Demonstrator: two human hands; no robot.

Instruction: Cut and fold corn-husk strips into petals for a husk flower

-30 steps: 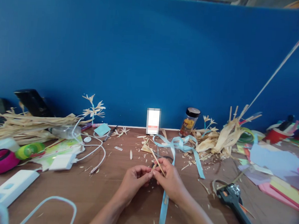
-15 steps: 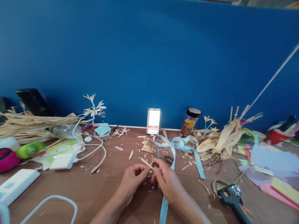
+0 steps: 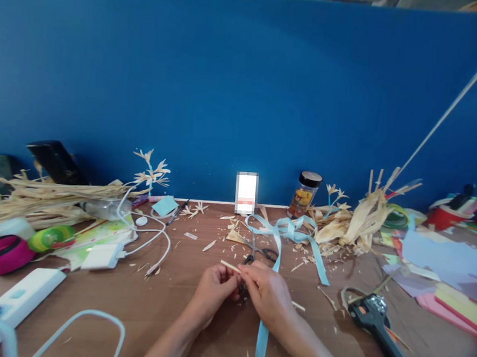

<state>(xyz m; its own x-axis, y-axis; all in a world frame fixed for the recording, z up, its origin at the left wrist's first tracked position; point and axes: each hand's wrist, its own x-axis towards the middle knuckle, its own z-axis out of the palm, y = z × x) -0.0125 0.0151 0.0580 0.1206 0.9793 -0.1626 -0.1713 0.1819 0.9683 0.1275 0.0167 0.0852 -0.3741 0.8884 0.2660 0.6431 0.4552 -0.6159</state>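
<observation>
Both hands meet over the table, fingers closed around a thin pale stick (image 3: 230,266), apparently dried plant husk or stalk. My left hand (image 3: 213,290) grips it from the left. The fingertips of my right hand (image 3: 269,293) pinch its right end. Just beyond the fingers lie scissors (image 3: 269,253) with dark handles, partly hidden by my right hand. Light blue ribbon (image 3: 261,341) runs beneath my right wrist and loops up behind it. A second pale piece (image 3: 298,306) shows beside that wrist.
Husk scraps litter the table (image 3: 166,309). A glue gun (image 3: 375,316) lies at right, before coloured paper (image 3: 444,255). Husk bundles (image 3: 47,194), a lidded jar (image 3: 303,196) and husk flowers (image 3: 152,173) line the blue partition (image 3: 227,91). Cables and a power strip (image 3: 20,305) occupy the left.
The stick has tilted flatter and shifted slightly left and down. My right fingers have drawn in and lowered onto its end. A pale piece now shows beside my right wrist.
</observation>
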